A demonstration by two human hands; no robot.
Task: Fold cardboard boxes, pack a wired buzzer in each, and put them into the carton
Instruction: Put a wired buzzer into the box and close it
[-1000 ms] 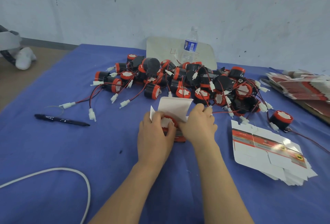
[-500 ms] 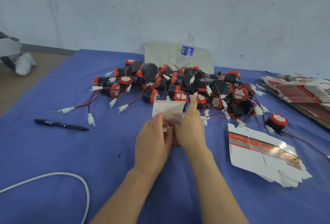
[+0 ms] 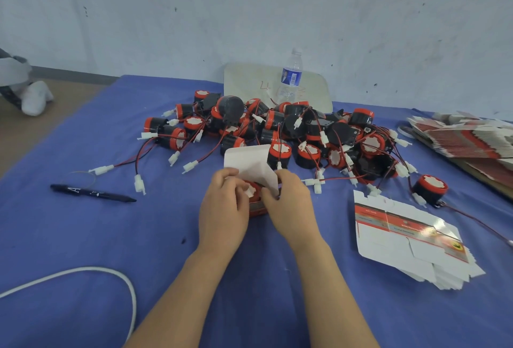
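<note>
Our left grip (image 3: 223, 204) and right grip (image 3: 290, 204) both pinch the box (image 3: 257, 211) on the tabletop (image 3: 83, 236), buzzer (image 3: 254, 191) seated between them, its open flap (image 3: 247, 163) rising just beyond both, ready to fold toward us.

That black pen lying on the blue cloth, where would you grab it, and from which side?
Pinch the black pen at mid-barrel, coming down from above, fingers on its near and far sides. It lies flat, roughly left to right, on the blue cloth, apart from the buzzers, so its long sides look free.
</note>
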